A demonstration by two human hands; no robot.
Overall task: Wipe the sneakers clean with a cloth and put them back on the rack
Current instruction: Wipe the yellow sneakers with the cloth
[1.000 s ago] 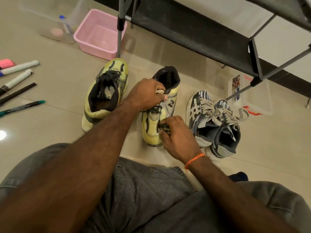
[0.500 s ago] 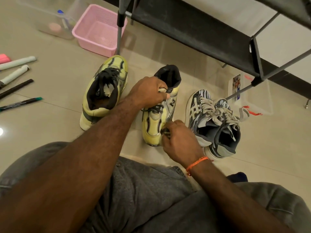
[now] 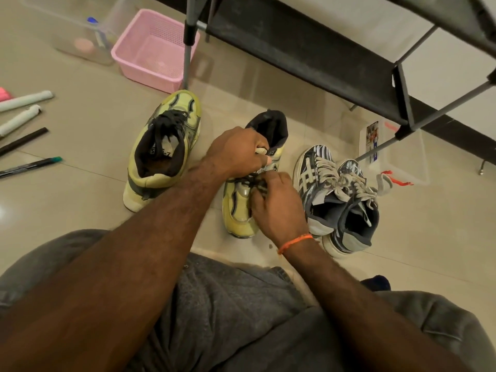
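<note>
The yellow sneaker (image 3: pixel 243 208) stands on the floor (image 3: pixel 80 200), toe toward the person, heel toward the rack (image 3: pixel 308 53). The left hand (image 3: pixel 239 153) grips its tongue; the right hand (image 3: pixel 277 208), curled, pinches a dark cloth (image 3: pixel 259 185) against the laces.

**Bare arms, grey clothing, one orange wristband**

Both forearms are bare to the bottom of the frame, with no sleeves visible. A thin orange thread band (image 3: pixel 294 241) circles the right wrist. The lap is covered in grey, slightly heathered fabric (image 3: pixel 228 312), creased and folded; its exact garment type cannot be told.
</note>
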